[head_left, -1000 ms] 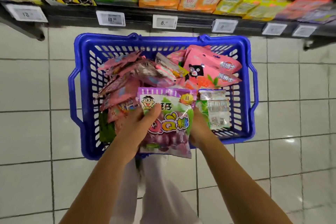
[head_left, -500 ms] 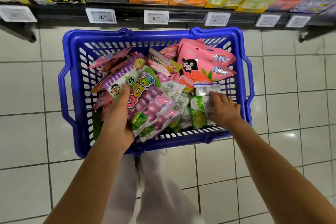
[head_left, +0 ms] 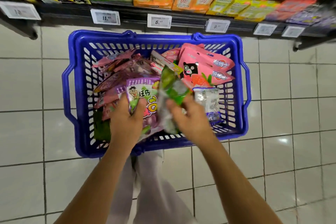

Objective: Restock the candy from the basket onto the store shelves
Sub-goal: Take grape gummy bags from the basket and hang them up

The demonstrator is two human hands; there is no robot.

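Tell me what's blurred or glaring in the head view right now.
Head view: the green packet in the right hand is motion-smeared; the shelf goods at far right go soft and dark; ceiling-light glare spots the floor tiles; wide-angle bowing bends the shelf edge.

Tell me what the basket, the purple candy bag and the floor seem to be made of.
Basket: looks like moulded hard plastic, glossy blue, with slotted walls and one-piece handles.
Purple candy bag: probably thin printed plastic film; it creases under the left hand and shines.
Floor: likely glazed ceramic tile, pale squares with dark grout lines and bright reflections of lamps.
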